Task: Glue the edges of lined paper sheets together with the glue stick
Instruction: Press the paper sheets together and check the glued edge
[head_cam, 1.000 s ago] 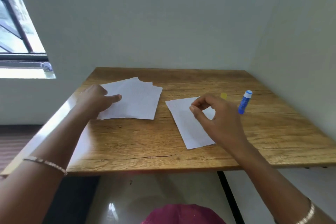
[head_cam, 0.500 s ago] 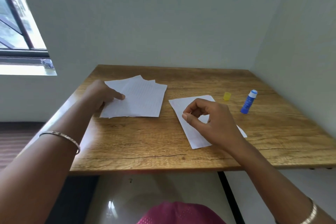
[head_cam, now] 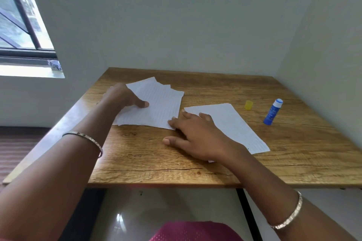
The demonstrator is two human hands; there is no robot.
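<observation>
A small stack of lined paper sheets point(head_cam: 160, 103) lies on the left part of the wooden table point(head_cam: 215, 164). My left hand point(head_cam: 123, 98) rests on the stack's left side, thumb pressed on the top sheet. A single lined sheet point(head_cam: 237, 123) lies to the right, at an angle. My right hand point(head_cam: 192, 135) lies flat with straight fingers over this sheet's left edge, fingertips touching the stack's near right corner. The blue glue stick point(head_cam: 272, 112) stands upright at the right, uncapped, with its yellow cap point(head_cam: 248, 105) beside it.
The table stands in a corner, with walls behind and to the right. A window point(head_cam: 21, 25) is at the far left. A black table leg point(head_cam: 246, 213) runs below the front edge.
My right hand uncurled and slid left off the single sheet's middle, now lying flat by the stack's corner. My left hand stayed on the stack.
</observation>
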